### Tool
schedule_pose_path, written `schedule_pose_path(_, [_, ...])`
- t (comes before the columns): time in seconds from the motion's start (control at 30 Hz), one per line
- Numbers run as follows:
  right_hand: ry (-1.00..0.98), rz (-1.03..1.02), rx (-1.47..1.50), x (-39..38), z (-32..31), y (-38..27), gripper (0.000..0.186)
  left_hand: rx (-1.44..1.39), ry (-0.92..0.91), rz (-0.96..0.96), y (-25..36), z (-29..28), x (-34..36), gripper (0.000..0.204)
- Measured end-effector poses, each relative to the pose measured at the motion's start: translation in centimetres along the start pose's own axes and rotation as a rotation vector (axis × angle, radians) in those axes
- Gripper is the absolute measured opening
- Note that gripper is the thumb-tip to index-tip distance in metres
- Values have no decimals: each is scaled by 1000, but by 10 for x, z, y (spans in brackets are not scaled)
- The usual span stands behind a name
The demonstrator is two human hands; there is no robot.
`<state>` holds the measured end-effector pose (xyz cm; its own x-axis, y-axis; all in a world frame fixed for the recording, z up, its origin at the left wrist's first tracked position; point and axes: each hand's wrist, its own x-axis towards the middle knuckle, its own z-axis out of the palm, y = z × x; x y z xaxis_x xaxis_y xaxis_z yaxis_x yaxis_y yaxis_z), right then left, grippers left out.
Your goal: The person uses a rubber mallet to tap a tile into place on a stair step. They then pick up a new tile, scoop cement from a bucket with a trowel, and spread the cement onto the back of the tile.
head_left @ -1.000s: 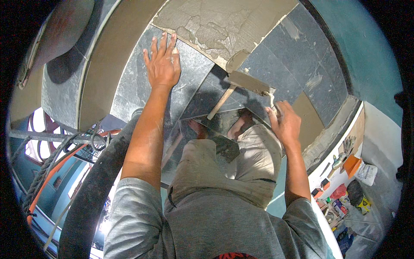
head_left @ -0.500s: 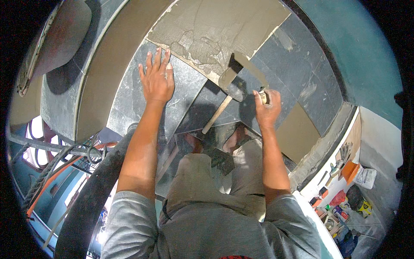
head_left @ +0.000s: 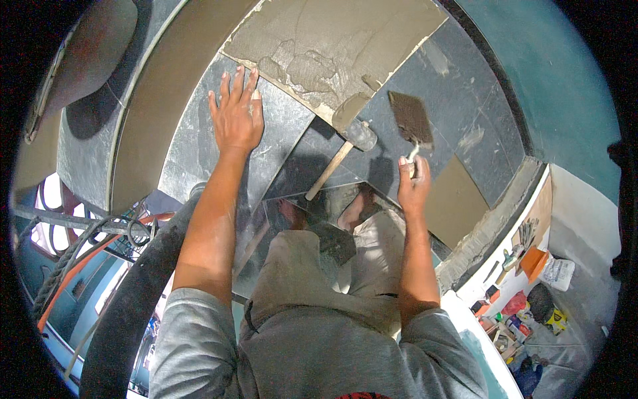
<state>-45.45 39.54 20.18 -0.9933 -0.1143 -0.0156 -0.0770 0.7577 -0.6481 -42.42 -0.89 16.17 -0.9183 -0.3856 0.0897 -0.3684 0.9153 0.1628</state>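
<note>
My left hand (head_left: 237, 123) rests flat, fingers apart, on a dark grey tile (head_left: 193, 143), its fingertips near the edge of the mortar bed. In my right hand (head_left: 415, 186) is the handle of a trowel (head_left: 410, 118); its square-ended blade, coated with mortar, is held up over the dark tiles at the right. Beyond the tile edge spreads wet grey mortar (head_left: 372, 40), smooth in most places and lumpy near the tile. A mallet (head_left: 330, 169) with a wooden handle and a grey head lies between my hands, its head beside the mortar's corner.
Bare feet stand on the tiles below the mallet. A grey-brown square patch (head_left: 458, 199) lies right of my right hand. A dark curved rail (head_left: 143, 299), ropes (head_left: 60, 282) and an orange hose run at the left. Tools and bags (head_left: 531, 306) lie lower right.
The trowel has swung away from the mortar's corner to the right, its blade now turned with the mortar-coated face showing. My left hand stays flat on the tile.
</note>
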Motion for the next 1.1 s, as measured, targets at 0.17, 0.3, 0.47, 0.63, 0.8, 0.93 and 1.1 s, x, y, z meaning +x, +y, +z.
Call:
schedule_pose_path(0.17, [-336,-165,-295,44,-38,-57,36,-9,7,-3,0,0,0,54])
schedule_pose_path(0.3, [-504,-242,-568,88,-45,-76,40,-45,27,0,1,-2,0,51])
schedule_pose_path(0.47, [-448,-262,-699,138,-37,-87,41,-15,-4,-11,1,-3,1,51])
schedule_pose_path(0.63, [-405,-272,-657,130,-28,-106,42,-44,-13,-20,0,-4,0,54])
schedule_pose_path(0.8, [-607,-328,-587,103,-15,-112,40,-77,33,-8,1,-4,-1,51])
schedule_pose_path(0.93, [-550,-289,-704,119,-13,-106,39,-78,20,-12,1,-4,-1,52])
schedule_pose_path(1.1, [-396,-258,-646,132,-15,-112,40,-75,2,-15,1,-5,0,53])
